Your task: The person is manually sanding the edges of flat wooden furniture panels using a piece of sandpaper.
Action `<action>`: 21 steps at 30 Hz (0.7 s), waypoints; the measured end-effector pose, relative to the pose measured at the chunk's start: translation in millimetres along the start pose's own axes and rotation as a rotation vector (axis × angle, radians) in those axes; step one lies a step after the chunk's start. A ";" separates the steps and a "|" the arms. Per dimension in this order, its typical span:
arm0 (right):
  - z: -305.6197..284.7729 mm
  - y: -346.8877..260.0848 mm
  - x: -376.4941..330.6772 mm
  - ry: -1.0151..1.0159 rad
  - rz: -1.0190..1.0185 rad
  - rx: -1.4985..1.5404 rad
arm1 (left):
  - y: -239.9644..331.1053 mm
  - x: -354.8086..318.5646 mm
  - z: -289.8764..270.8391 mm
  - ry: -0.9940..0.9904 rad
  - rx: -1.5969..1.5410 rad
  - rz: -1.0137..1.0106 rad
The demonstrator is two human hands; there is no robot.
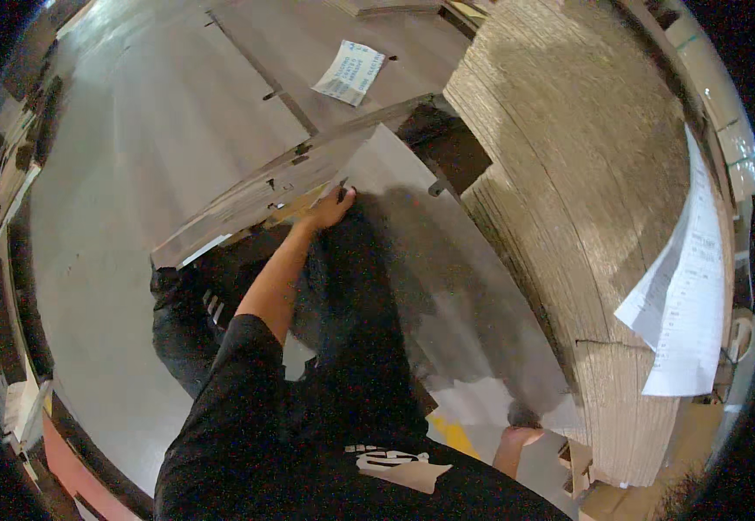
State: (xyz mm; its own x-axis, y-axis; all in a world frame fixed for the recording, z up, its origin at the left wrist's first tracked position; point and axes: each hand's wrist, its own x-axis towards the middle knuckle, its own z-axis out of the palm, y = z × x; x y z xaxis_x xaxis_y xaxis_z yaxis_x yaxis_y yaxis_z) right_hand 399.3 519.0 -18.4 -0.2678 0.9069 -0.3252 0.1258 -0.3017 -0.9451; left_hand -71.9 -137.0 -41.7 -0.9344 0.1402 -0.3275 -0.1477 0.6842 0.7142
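A long grey-brown board (473, 295) slants from the upper middle to the lower right, beside a stack of wood-grain boards (560, 156). My left hand (334, 208) is closed on its near-left edge toward the far end, with the thumb on top. At the board's near end, my right hand (523, 433) grips the edge, its fingers partly hidden. A small dark notch shows on the board's right edge. Farther off lies a low stack of grey-brown panels (247, 113), its cut edge facing me and a printed paper slip (351, 74) on top.
Printed paper sheets (690, 304) hang over the right side of the wood-grain stack. A reddish panel (91, 469) stands at the lower left. Wrapped, pale bundles (725, 104) line the far right rim. Cardboard (698, 443) lies at the lower right.
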 end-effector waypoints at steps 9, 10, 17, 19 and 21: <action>31.3 65.1 -31.5 0.194 -0.161 -1.273 | 64.3 -95.8 -128.6 0.311 -0.106 0.327; 43.6 64.1 -33.9 0.165 -0.162 -1.194 | 66.1 -105.0 -156.0 0.393 -0.098 0.259; 149.3 80.1 -115.5 -0.120 -0.159 -0.656 | -55.8 -126.0 -184.6 0.549 0.774 -0.157; 173.4 75.7 -134.9 -0.193 -0.156 -0.496 | -52.1 -135.8 -174.6 0.573 0.800 -0.084; 212.7 66.1 -184.1 -0.407 -0.223 -0.371 | -58.7 -163.2 -164.5 0.548 0.842 -0.093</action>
State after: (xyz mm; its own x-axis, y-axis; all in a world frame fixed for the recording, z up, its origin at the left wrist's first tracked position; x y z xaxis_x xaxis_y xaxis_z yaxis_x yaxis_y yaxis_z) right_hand 253.7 269.6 -28.1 -0.6620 0.7285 -0.1760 0.3301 0.0725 -0.9412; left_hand 35.9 -317.8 71.6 -0.9823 -0.1429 0.1210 -0.1484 0.9882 -0.0384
